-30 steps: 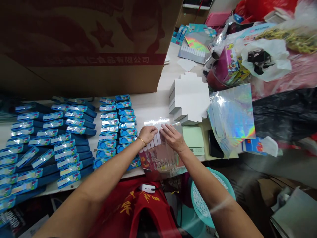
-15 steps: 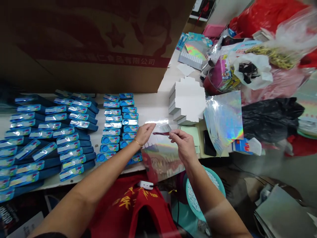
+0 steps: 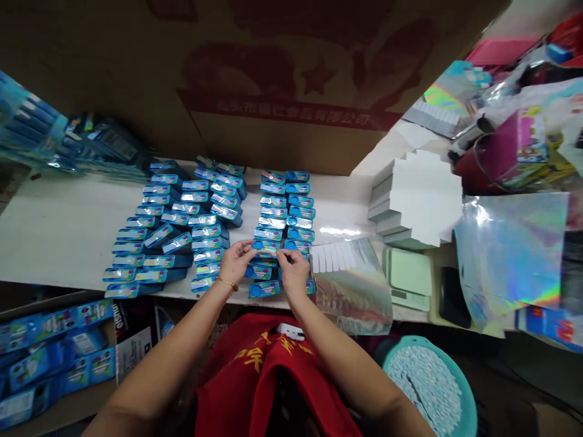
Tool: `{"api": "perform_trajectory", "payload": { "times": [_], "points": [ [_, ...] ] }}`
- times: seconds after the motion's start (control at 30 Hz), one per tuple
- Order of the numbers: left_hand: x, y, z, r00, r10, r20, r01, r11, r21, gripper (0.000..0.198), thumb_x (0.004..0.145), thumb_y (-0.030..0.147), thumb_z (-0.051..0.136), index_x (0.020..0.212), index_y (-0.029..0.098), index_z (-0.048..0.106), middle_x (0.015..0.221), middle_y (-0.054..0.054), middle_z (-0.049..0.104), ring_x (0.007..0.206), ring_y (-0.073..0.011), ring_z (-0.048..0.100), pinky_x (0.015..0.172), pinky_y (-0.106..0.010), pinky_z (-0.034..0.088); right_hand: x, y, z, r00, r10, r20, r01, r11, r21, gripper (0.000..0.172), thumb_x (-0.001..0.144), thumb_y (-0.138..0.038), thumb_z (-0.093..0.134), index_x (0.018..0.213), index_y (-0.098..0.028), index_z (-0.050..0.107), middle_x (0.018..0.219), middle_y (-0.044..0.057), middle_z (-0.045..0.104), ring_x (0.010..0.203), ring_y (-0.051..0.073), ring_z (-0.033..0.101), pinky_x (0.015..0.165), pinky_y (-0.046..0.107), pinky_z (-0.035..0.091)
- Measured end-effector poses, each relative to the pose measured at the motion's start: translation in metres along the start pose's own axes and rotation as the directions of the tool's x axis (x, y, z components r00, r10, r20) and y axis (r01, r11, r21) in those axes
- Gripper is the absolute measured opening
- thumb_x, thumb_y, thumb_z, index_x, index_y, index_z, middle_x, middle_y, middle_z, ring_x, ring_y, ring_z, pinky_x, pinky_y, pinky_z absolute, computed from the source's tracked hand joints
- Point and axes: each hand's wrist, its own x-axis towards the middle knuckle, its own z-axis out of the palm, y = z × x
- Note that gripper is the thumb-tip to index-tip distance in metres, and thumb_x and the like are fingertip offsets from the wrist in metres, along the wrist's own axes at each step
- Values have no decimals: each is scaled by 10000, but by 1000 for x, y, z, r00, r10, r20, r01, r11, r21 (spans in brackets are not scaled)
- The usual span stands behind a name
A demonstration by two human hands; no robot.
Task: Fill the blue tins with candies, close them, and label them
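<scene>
My left hand [image 3: 235, 267] and my right hand [image 3: 294, 272] pinch the two ends of a small shiny sticker strip [image 3: 265, 251]. They hold it level over a blue box in the left of two columns of upright small blue boxes [image 3: 272, 223]. Whether the strip touches the box top is hard to see. Just right of the right hand lies a silver sheet of stickers [image 3: 353, 291], with a row of white gaps along its upper part. Farther left, more blue boxes [image 3: 204, 244] stand in uneven rows, their tops glossy.
A big cardboard carton [image 3: 291, 136] borders the table's back. To the right are a stack of white card sheets [image 3: 421, 197], a pale green scale [image 3: 410, 273], a dark phone [image 3: 454, 297] and holographic sheets [image 3: 514, 249]. Below stand a teal tub of white pellets [image 3: 423, 382] and a box of blue packs [image 3: 59, 352].
Both hands have moved left from above the silver sheet to the blue box columns, carrying the strip, now stretched between them. The head view has turned left.
</scene>
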Motion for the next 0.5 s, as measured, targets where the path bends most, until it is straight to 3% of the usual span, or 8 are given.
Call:
{"api": "perform_trajectory", "payload": {
  "times": [0.1,0.2,0.37,0.5],
  "points": [
    [19,-8,-15,1000,23,-7,-23,997,79,348,603,245,642,924,129,575,610,26,568,560,-102,533,554,-232,419,0,0,21,992,-122,-25,113,965,-237,146,726,-297,572,691,-187,662,731,36,624,759,182,528,746,323,371],
    [34,-15,-18,998,53,-19,-49,981,187,310,630,234,604,921,131,574,605,22,573,566,-109,528,576,-242,412,2,1,30,982,-187,-21,162,898,-408,136,743,-286,563,712,-197,662,767,34,628,794,193,503,734,321,325],
    [47,-24,-17,999,52,-5,-48,946,322,296,654,220,565,936,136,584,616,12,582,589,-124,540,581,-246,407,6,5,37,971,-240,9,205,811,-548,156,776,-280,525,730,-196,648,784,23,619,821,186,473,716,305,269],
    [50,-28,-14,1000,3,-9,0,955,296,284,636,205,572,912,139,592,607,12,585,599,-135,561,592,-253,424,7,8,39,970,-239,53,217,742,-634,146,782,-271,518,733,-199,635,798,25,610,827,191,454,708,307,250]
  ]
}}
